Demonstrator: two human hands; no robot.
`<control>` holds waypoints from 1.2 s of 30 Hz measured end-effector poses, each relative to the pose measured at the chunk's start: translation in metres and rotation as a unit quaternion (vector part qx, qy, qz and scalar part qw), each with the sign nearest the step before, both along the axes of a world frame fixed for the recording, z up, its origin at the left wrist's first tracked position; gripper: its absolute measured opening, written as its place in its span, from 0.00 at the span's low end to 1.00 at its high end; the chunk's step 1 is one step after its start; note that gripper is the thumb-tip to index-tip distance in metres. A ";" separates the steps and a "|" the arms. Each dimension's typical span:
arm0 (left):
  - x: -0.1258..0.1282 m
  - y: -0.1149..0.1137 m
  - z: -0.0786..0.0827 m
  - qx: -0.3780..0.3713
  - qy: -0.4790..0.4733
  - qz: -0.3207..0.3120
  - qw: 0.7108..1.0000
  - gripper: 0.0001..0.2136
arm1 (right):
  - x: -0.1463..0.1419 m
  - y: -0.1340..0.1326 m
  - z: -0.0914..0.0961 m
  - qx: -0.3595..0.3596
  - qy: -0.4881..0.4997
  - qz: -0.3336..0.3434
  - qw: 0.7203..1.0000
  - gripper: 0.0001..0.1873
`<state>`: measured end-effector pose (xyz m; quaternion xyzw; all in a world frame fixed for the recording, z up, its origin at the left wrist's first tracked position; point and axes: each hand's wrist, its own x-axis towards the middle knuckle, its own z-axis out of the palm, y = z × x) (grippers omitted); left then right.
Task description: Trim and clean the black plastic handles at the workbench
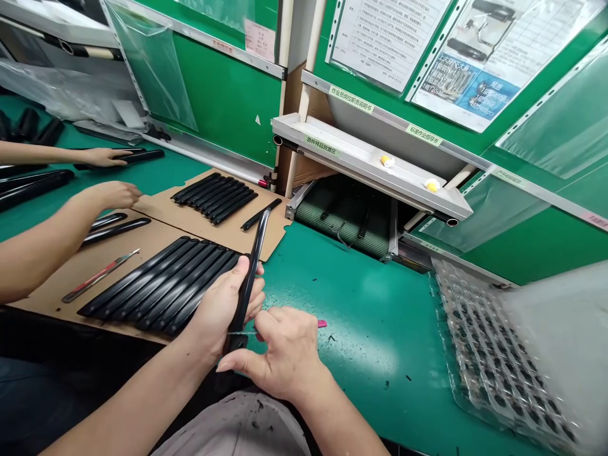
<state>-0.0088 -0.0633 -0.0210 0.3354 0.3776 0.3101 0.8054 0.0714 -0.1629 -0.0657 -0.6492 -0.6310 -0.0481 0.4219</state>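
Note:
My left hand [227, 299] is wrapped round a long glossy black plastic strip [255, 253], held tilted with its far end pointing up and away. In my right hand [289, 345] is a craft knife [322, 323]; its pink handle end sticks out past my fingers. The thin blade lies across the lower end of the strip, and my right thumb reaches under that end. To the left of my left hand, several similar black strips [166, 282] lie side by side on brown cardboard [52, 272].
A scalpel with a red handle [97, 277] lies on the cardboard. Another row of black strips [213, 196] sits farther back. A co-worker's arms [57, 234] reach in from the left. A conveyor belt [346, 215] runs beneath a shelf [365, 161]. Clear plastic trays [498, 354] stand right.

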 end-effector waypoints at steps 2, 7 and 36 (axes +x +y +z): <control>0.000 0.000 0.001 -0.017 -0.008 -0.001 1.000 0.16 | -0.004 -0.002 -0.002 0.015 0.032 0.011 0.999 0.37; 0.001 0.003 0.002 -0.036 -0.023 -0.011 0.999 0.16 | -0.013 -0.006 0.005 0.024 0.196 0.065 0.978 0.21; 0.004 -0.007 -0.002 0.049 0.022 -0.029 0.998 0.22 | 0.003 -0.010 0.001 0.096 0.234 -0.094 0.963 0.07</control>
